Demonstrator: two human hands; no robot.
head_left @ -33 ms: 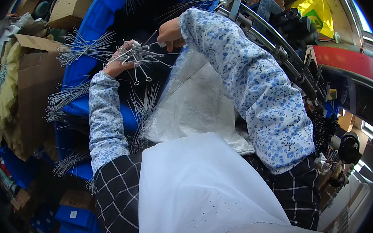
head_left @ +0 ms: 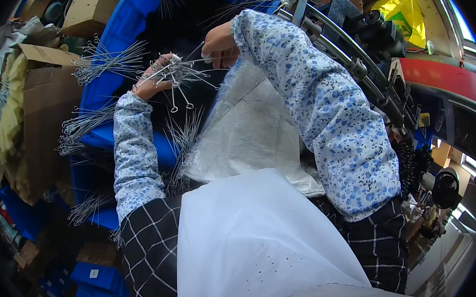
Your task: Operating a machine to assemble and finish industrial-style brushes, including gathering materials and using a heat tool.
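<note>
My left hand [head_left: 153, 81] is closed around a bundle of thin metal wires with looped ends [head_left: 174, 74], the loops fanning out toward me and to the right. Beside it, to the right, my right hand [head_left: 221, 43] has its fingers pinched, with a white cover on one fingertip. A thin wire [head_left: 195, 51] runs from these fingers toward the bundle; its far end is lost among the others. Both hands are over a large blue bin [head_left: 119, 23] with a dark, bristly-looking mass inside. More looped wires [head_left: 110, 60] stick out over the bin's left rim.
Clear plastic sheeting [head_left: 248, 130] hangs between the bin and my white apron [head_left: 250, 221]. A metal rail machine [head_left: 349, 59] stands close on the right. Cardboard boxes [head_left: 54, 113] crowd the left side, with small blue boxes [head_left: 93, 277] at lower left.
My right hand has shifted slightly to the right, and the wire at its fingers has moved a little. The bundle in my left hand has turned very slightly.
</note>
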